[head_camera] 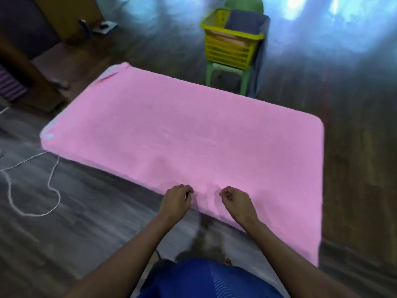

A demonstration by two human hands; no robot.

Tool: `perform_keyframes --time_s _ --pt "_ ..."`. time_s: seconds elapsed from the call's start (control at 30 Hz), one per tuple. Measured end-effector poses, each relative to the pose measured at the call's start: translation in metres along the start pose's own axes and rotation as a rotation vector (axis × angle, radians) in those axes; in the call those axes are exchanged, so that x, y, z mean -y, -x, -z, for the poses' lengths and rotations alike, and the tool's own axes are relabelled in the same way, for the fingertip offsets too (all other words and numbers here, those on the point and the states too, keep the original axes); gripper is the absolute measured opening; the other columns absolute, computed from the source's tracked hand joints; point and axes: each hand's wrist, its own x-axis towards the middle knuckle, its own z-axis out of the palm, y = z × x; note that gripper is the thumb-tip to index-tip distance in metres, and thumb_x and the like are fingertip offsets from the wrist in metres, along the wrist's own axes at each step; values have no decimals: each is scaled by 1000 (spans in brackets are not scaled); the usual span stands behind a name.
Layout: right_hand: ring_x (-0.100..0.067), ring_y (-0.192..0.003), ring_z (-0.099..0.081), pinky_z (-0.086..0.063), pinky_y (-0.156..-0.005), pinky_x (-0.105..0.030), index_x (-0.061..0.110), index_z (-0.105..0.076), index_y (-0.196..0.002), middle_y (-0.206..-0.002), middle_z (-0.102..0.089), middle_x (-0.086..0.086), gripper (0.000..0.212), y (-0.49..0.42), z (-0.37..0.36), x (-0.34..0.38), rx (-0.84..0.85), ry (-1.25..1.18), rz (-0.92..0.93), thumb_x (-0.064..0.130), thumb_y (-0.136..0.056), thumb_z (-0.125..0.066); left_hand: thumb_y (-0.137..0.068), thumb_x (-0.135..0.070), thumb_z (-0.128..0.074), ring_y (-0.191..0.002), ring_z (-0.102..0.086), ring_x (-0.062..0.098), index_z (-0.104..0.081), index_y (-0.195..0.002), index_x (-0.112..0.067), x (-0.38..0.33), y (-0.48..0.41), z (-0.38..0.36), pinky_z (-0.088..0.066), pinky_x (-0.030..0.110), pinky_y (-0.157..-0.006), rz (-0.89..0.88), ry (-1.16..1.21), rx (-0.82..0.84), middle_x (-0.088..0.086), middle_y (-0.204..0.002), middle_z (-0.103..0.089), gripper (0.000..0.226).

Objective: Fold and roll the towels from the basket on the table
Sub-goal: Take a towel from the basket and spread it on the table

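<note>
A large pink towel lies spread flat over the whole table, and its near edge hangs over the front. My left hand and my right hand sit close together at that near edge, fingers curled, each pinching the towel's hem. Far behind the table, a yellow basket holds a grey-blue towel and a peach one. The table itself shows only as a pale corner at the left.
The basket stands on a green plastic stool beyond the table's far edge. A white cord loops over the wooden floor at the left. Dark wooden furniture stands at the far left.
</note>
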Motion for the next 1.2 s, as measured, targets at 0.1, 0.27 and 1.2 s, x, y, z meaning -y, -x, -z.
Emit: perform_keyframes --time_s 0.1,0.27,1.2 --pt "-10 -86 -63 -50 -79 -29 37 -63 -85 -91 -69 12 21 -24 -48 70 80 33 96 18 -87 -53 -88 -10 -57 -80 -63 25 -71 -97 -11 62 8 55 -46 32 -68 127 28 -107 5 -85 -69 17" --pt "-12 -86 -63 -48 -79 -27 31 -68 -90 -90 -70 9 20 -53 -150 200 169 28 193 19 -87 -53 -90 -18 -55 -80 -65 21 -72 -96 -14 180 33 158 -49 30 -70 276 50 -219 1 -88 -71 18" --pt "6 -74 -60 -42 -69 -4 27 -71 -87 -83 -68 14 16 -315 -477 645 -46 -196 98 13 -88 -64 -86 -12 -59 -77 -61 15 -70 -91 -19 637 -226 558 -50 35 -74 122 -18 -13 -4 -82 -68 14"
